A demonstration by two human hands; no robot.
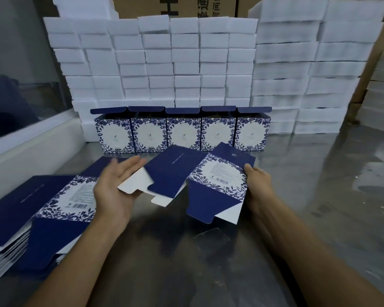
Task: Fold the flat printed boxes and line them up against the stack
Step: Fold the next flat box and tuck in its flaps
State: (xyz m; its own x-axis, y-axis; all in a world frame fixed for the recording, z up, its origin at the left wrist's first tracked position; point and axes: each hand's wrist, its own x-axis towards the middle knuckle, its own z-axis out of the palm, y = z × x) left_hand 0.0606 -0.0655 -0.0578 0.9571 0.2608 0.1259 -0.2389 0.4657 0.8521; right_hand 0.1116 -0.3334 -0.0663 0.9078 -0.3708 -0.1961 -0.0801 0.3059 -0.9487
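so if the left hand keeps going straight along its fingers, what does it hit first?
Probably the row of folded boxes against the foam stack. The left hand points up and right past the held box; depth is unclear.

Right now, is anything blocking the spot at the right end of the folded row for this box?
Nothing visible. The table right of the last folded box is bare up to the foam stack. The half-opened box in both hands has an open path there.

- shiny grey metal table (297, 196), kinda reflective
- five folded blue floral boxes (183, 131) in a row at the back
- pile of flat blue printed boxes (31, 218) on the left
- white foam block stacks (164, 63) behind
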